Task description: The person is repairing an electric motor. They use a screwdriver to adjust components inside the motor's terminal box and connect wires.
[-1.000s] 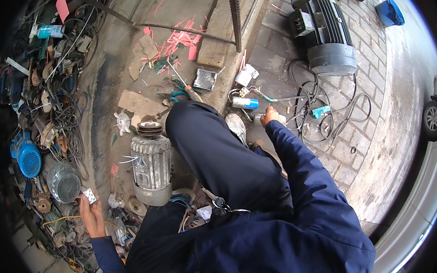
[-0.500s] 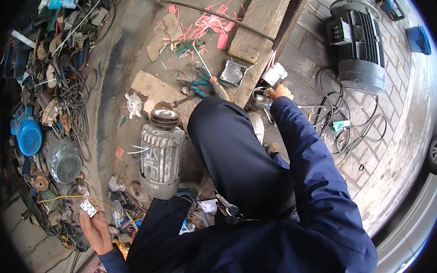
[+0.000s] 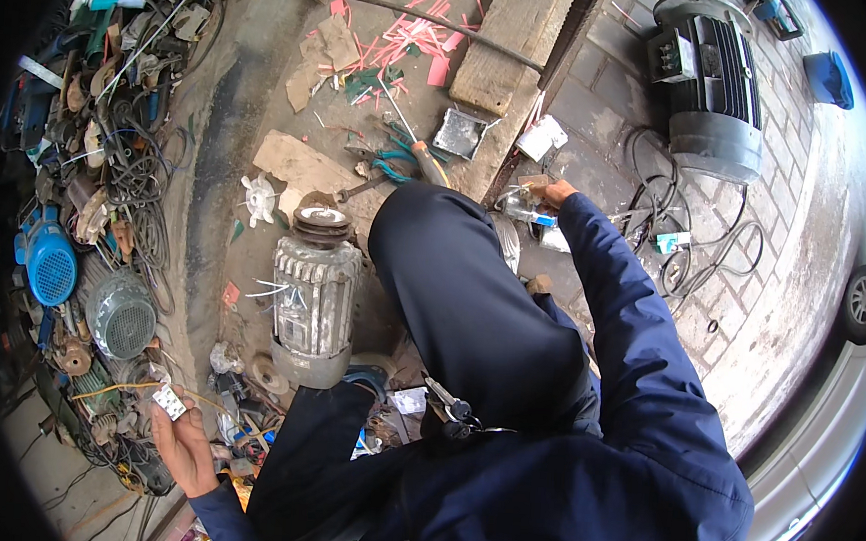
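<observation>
At the lower left, my left hand [image 3: 184, 446] is closed, pinching a small white terminal block [image 3: 169, 402] with dark and metallic spots on its face. A thin yellow wire [image 3: 118, 387] runs close behind the block. My right hand [image 3: 557, 191] reaches out ahead to the right, down among small parts on the paving. Beside its fingers lie a clear and blue item [image 3: 530, 213] and a small white box [image 3: 542, 137]. The fingers are small and partly hidden, so their grip does not show. An electric motor with a pulley [image 3: 314, 303] stands between my hands, near my knee.
Cables, tools and a blue motor [image 3: 52, 265] crowd the left side. A screwdriver [image 3: 426, 156], pliers [image 3: 392, 159], a metal tray [image 3: 460, 134] and a wooden beam [image 3: 511, 47] lie ahead. A large black motor [image 3: 713, 94] stands at the right, near looped cable [image 3: 685, 276].
My right hand has shifted slightly lower, away from the white box, and the clear and blue item shows more. The left hand keeps its hold on the terminal block.
</observation>
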A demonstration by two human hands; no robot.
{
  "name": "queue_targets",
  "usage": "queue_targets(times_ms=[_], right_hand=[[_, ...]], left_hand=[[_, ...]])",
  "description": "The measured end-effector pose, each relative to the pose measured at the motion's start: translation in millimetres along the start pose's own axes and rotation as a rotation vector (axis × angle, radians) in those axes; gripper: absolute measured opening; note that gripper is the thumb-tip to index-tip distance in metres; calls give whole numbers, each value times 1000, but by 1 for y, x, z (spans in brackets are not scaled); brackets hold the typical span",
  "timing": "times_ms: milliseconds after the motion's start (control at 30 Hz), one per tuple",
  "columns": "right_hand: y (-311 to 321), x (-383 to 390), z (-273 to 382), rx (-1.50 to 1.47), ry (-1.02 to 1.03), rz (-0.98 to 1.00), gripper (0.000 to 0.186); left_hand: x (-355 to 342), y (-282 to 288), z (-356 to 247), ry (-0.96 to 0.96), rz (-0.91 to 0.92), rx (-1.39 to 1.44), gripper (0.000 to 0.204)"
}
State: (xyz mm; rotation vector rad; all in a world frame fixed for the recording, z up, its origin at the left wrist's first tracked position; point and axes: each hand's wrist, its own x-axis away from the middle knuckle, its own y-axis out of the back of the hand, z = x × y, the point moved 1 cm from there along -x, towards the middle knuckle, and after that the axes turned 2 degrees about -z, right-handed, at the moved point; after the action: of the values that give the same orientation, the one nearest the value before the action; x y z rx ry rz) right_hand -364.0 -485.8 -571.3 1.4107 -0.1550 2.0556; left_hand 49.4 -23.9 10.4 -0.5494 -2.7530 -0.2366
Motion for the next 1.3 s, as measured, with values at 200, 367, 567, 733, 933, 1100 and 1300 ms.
queue_targets(times_ms=[200, 367, 567, 733, 933, 1100, 1300], right_hand=[[3, 12, -12, -33, 21, 32, 42], [-29, 49, -33, 127, 152, -378, 59], [-52, 78, -44, 59, 356, -544, 40], [-48, 79, -46, 33, 387, -547, 42], [-49, 76, -44, -8, 379, -551, 41], [-50, 76, -47, -7, 433, -566, 41], [-50, 72, -49, -7, 427, -569, 40]], left_hand=[[-1, 3, 2, 5, 3, 2, 37], [-3, 4, 5, -12, 1, -13, 34], [-3, 4, 8, 19, 25, 13, 30], [-4, 5, 11, 24, 26, 35, 30], [-5, 7, 12, 17, 21, 28, 30], [-6, 6, 11, 26, 29, 10, 29], [-5, 3, 10, 29, 28, 35, 30]])
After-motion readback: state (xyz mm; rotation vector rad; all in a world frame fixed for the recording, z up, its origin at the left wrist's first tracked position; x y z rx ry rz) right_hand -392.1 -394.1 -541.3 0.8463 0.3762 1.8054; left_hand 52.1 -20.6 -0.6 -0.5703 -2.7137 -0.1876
